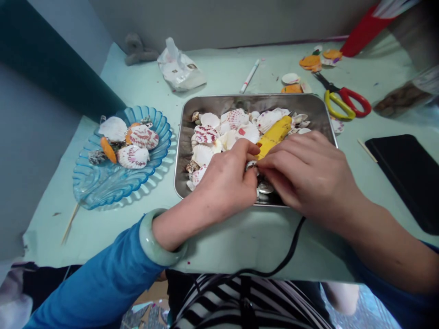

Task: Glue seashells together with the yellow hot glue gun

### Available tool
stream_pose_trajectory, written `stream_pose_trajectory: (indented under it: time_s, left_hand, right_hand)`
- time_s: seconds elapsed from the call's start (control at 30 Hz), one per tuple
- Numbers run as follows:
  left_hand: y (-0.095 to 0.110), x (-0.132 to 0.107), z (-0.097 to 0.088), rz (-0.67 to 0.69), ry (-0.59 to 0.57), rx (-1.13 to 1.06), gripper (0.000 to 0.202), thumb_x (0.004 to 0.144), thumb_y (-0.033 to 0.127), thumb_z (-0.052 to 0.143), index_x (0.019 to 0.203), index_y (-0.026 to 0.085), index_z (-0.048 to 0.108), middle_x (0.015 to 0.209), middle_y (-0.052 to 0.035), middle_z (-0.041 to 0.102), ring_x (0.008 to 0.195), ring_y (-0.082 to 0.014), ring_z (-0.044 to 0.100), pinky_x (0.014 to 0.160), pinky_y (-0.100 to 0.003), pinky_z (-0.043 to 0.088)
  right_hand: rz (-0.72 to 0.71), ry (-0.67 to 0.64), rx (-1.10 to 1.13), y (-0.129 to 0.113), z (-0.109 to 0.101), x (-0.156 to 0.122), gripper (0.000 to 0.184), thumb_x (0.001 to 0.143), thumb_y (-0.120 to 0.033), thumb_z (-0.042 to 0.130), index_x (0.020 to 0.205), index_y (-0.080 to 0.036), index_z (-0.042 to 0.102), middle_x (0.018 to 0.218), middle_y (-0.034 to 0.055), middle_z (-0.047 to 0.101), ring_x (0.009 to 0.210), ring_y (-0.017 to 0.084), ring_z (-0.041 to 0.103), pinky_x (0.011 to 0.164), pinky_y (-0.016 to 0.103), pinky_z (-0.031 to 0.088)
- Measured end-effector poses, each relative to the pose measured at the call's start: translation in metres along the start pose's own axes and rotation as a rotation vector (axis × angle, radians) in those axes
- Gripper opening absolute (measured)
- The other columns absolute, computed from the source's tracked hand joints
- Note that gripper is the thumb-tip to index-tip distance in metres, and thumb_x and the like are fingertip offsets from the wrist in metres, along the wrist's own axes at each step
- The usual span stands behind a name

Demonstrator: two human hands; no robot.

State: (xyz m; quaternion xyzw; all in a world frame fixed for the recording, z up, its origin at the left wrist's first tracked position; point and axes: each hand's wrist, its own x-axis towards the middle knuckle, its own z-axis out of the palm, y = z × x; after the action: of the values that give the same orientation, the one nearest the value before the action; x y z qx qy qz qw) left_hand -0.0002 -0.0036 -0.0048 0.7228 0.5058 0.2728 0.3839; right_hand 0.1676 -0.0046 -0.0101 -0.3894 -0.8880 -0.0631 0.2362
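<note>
Over a metal tray (255,97) of seashells, my left hand (228,176) and my right hand (305,171) meet with bent, closed fingers. A small grey-white shell (252,165) shows between their fingertips, partly hidden. Beyond my fingers a yellow glue gun (274,136) lies on the shells, its black cord (291,249) running over the table's near edge. White and reddish-patterned scallop shells (236,119) fill much of the tray, with small spiral shells at its left side. My right hand covers the tray's near right part.
Left of the tray, a blue scalloped dish (103,192) holds shells and orange pieces. Scissors (339,98), a marker (250,75), a plastic bag (180,68) and orange-coated shells (310,62) lie behind. A black phone (408,178) rests at right, near a jar (408,96).
</note>
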Motion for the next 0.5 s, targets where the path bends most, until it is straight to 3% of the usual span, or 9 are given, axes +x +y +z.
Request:
stream_pose_trajectory:
  time_s: [0.23, 0.5]
  left_hand:
    - [-0.0027, 0.0008, 0.0006, 0.015, 0.013, -0.045, 0.025, 0.075, 0.014, 0.051, 0.099, 0.019, 0.052, 0.088, -0.0039, 0.066, 0.074, -0.0156, 0.062, 0.067, -0.027, 0.049]
    - [-0.0071, 0.0028, 0.0017, -0.016, 0.000, -0.102, 0.020, 0.079, 0.019, 0.051, 0.098, 0.019, 0.056, 0.069, -0.0001, 0.061, 0.059, -0.0115, 0.057, 0.057, -0.024, 0.046]
  right_hand:
    - [0.007, 0.043, 0.048, 0.0020, -0.0002, -0.0008, 0.016, 0.087, -0.024, 0.045, 0.081, -0.019, 0.059, 0.077, 0.0056, 0.062, 0.074, 0.020, 0.053, 0.065, 0.034, 0.033]
    - [0.059, 0.092, 0.112, 0.0013, -0.0029, -0.0009, 0.012, 0.085, -0.024, 0.048, 0.088, -0.022, 0.060, 0.086, 0.0061, 0.064, 0.081, 0.021, 0.056, 0.068, 0.035, 0.036]
